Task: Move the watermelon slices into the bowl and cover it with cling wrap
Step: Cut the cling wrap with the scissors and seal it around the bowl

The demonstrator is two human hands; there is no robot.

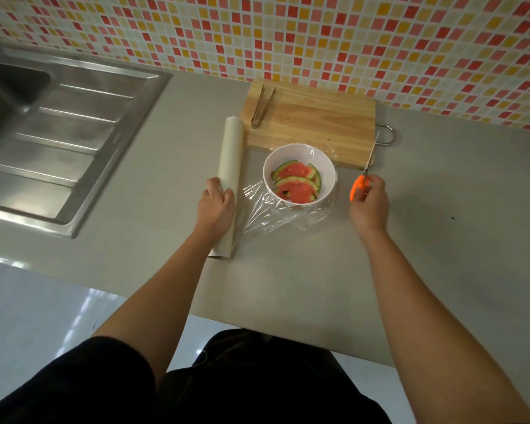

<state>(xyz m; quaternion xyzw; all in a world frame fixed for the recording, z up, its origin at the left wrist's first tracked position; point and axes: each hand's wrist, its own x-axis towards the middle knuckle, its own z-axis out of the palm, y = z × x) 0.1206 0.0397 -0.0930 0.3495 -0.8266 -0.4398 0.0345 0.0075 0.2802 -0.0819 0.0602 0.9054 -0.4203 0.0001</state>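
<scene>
Head: bowl [327, 175] on grey counter [288, 286], sink [74, 133], tiled wall [318, 32]

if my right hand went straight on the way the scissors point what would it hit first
Probably the right edge of the cutting board, by its metal loop; the scissors in the right hand aim there, though perhaps above it.

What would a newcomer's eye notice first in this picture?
The white bowl of watermelon slices, on the grey counter with cling wrap draped over it, draws the eye first. The left hand grips the cling wrap roll left of it; the right hand holds orange scissors right of it.
</scene>
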